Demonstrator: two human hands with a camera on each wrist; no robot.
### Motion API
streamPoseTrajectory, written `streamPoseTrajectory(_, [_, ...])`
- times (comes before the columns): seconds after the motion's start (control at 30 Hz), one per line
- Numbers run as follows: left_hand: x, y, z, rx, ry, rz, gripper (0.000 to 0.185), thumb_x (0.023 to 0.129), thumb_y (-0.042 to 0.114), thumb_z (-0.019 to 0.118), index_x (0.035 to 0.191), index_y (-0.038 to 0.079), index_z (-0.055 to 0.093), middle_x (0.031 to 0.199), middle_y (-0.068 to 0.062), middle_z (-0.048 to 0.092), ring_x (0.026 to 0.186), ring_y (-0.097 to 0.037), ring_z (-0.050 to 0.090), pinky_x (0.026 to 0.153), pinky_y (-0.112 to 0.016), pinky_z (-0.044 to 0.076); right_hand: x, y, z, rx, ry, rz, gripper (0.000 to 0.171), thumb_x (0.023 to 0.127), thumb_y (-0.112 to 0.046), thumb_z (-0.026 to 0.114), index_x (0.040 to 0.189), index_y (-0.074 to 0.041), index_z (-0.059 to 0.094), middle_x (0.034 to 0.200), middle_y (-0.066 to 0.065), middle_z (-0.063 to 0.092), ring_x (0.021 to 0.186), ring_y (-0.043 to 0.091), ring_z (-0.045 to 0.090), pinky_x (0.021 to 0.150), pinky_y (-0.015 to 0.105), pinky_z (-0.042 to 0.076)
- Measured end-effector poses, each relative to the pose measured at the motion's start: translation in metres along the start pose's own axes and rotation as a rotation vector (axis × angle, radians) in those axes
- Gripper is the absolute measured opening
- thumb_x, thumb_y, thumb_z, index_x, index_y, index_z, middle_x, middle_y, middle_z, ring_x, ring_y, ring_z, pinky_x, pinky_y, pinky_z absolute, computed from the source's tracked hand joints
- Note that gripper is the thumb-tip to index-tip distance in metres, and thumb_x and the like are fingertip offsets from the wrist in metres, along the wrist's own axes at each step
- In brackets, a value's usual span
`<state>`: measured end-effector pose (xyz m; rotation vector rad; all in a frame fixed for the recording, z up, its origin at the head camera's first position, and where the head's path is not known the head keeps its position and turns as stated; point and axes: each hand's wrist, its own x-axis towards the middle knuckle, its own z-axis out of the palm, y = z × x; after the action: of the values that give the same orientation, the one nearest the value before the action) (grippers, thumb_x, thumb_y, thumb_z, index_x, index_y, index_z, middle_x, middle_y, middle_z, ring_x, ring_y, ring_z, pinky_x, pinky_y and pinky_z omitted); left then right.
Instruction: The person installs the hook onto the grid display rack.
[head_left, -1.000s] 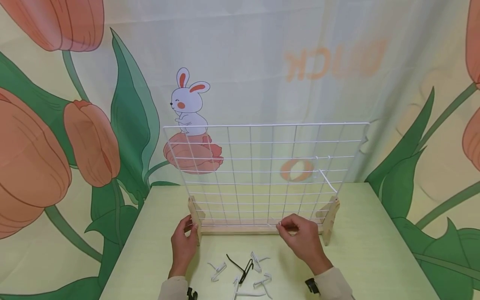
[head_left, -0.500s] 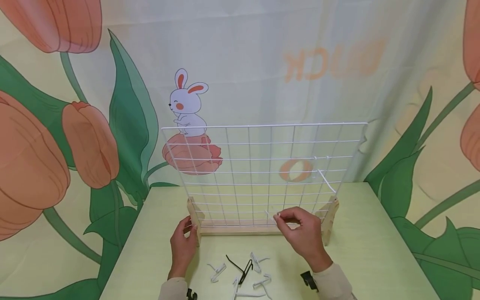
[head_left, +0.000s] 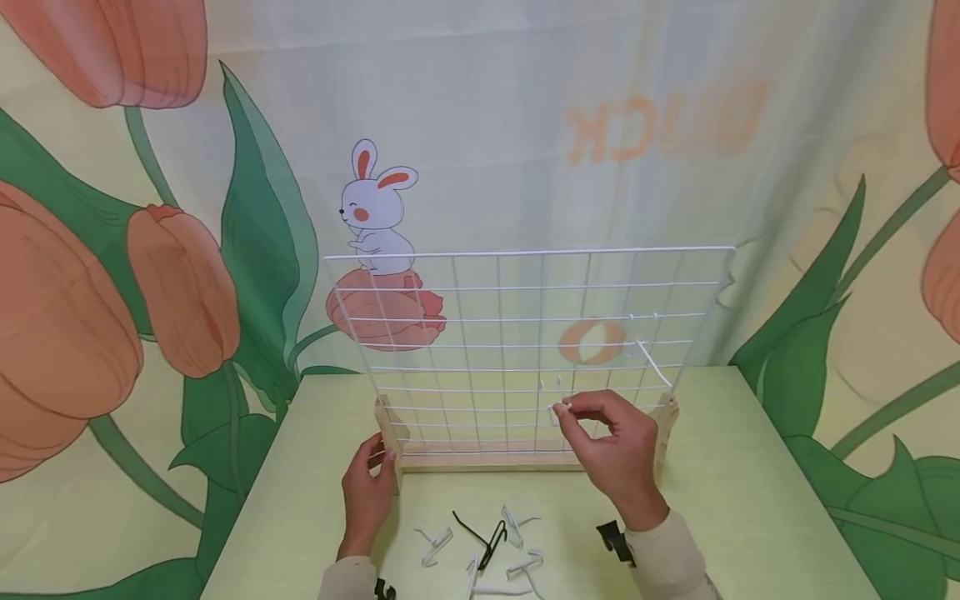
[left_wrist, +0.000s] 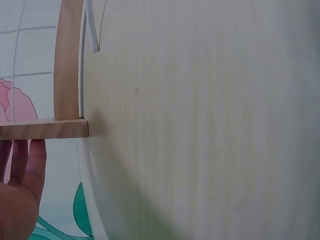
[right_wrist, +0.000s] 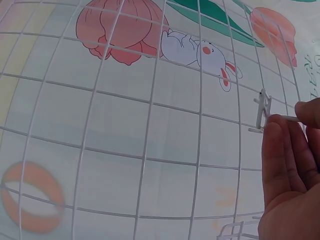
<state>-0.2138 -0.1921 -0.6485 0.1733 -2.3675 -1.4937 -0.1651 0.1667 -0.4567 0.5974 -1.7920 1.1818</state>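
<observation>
My right hand (head_left: 618,454) pinches a white wire hook (right_wrist: 263,111) by its thin arm, between thumb and fingertips. The hook is in front of the lower middle of a white wire grid panel (head_left: 480,367); whether it touches the wires I cannot tell. At the left, my left hand (head_left: 367,496) holds the wooden stand (head_left: 387,429) by its end piece; in the left wrist view its fingers (left_wrist: 35,162) lie against the wood. Another white hook (head_left: 655,362) hangs on the grid's right side.
On the table (head_left: 285,500), in front of the stand, lie several loose white hooks (head_left: 437,546) and one black hook (head_left: 491,543). Behind the grid hangs a curtain (head_left: 480,125) printed with tulips and a rabbit.
My right hand has risen from near the stand's bottom rail, bringing the white hook up in front of the grid. My left hand stays on the stand.
</observation>
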Motion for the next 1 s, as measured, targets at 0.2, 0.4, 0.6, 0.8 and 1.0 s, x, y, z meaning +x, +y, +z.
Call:
streamPoseTrajectory(0.2, [0.0,-0.001,0.001,0.002,0.0,0.005,0.038,0.105,0.014,0.067,0.143,0.015,0.061,0.134,-0.012,0.07,0.12,-0.033,0.07,0.092,-0.05,0.063,0.013,-0.001,0.0,0.016,0.053,-0.027,0.027,0.07,0.014,0.087,0.089,-0.003,0.078,0.084,0.012,0.078,0.076,0.014,0.075,0.082,0.014,0.059])
streamPoseTrajectory(0.4, [0.0,0.0,0.0,-0.009,0.008,0.005,0.038,0.104,0.014,0.068,0.142,0.015,0.063,0.132,-0.011,0.071,0.118,-0.032,0.07,0.09,-0.048,0.063,0.027,-0.002,0.005,0.016,0.101,-0.065,0.025,0.07,0.015,0.087,0.088,0.0,0.077,0.084,0.014,0.078,0.077,0.016,0.074,0.084,0.015,0.059])
streamPoseTrajectory(0.6, [0.001,-0.003,0.001,-0.006,0.011,0.008,0.038,0.104,0.014,0.069,0.141,0.016,0.063,0.131,-0.01,0.071,0.117,-0.031,0.071,0.089,-0.042,0.063,0.04,-0.002,0.013,0.019,0.15,-0.083,0.022,0.071,0.015,0.087,0.087,0.003,0.076,0.084,0.017,0.078,0.078,0.017,0.074,0.085,0.016,0.059])
streamPoseTrajectory(0.8, [0.001,-0.005,0.001,-0.006,0.015,0.011,0.038,0.104,0.013,0.068,0.142,0.016,0.063,0.131,-0.011,0.071,0.117,-0.032,0.071,0.09,-0.046,0.063,0.053,-0.001,0.018,0.035,0.198,-0.061,0.017,0.076,0.013,0.086,0.087,0.005,0.076,0.086,0.018,0.078,0.081,0.012,0.074,0.086,0.018,0.06])
streamPoseTrajectory(1.0, [0.001,-0.003,0.001,-0.01,0.014,0.004,0.037,0.104,0.014,0.069,0.141,0.016,0.064,0.131,-0.011,0.072,0.117,-0.032,0.071,0.089,-0.047,0.063,0.062,0.005,0.025,0.048,0.245,-0.055,0.015,0.077,0.014,0.085,0.086,0.006,0.075,0.088,0.021,0.077,0.083,0.018,0.075,0.084,0.019,0.061])
